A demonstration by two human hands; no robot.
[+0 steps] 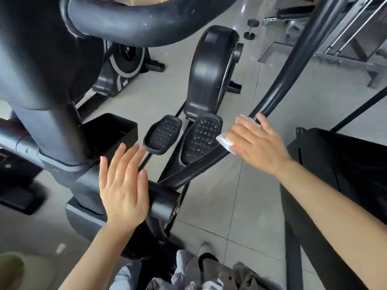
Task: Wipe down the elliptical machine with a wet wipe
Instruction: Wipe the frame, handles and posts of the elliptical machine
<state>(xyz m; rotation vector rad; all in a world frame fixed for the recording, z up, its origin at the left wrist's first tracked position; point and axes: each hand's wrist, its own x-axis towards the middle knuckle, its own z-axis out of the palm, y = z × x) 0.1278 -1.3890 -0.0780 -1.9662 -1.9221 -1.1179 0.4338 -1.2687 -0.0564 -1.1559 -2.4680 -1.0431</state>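
Elliptical machine (pixel 211 68) black, fills centre and left, standing on tiled floor (pixel 247 197). Right hand (pixel 256 143) presses white wet wipe (pixel 225 142) against right handle bar (pixel 278 88), fingers spread flat. Left hand (pixel 123 185) held flat, fingers straight, holding nothing, near pedals (pixel 201 137).

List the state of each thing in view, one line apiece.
wet wipe: crumpled under the right hand, against the handlebar
right hand: fingers straight, pressing the wipe
left hand: open, holding nothing
handlebar: slanted
right pedal: dusty, unoccupied
left pedal: unoccupied
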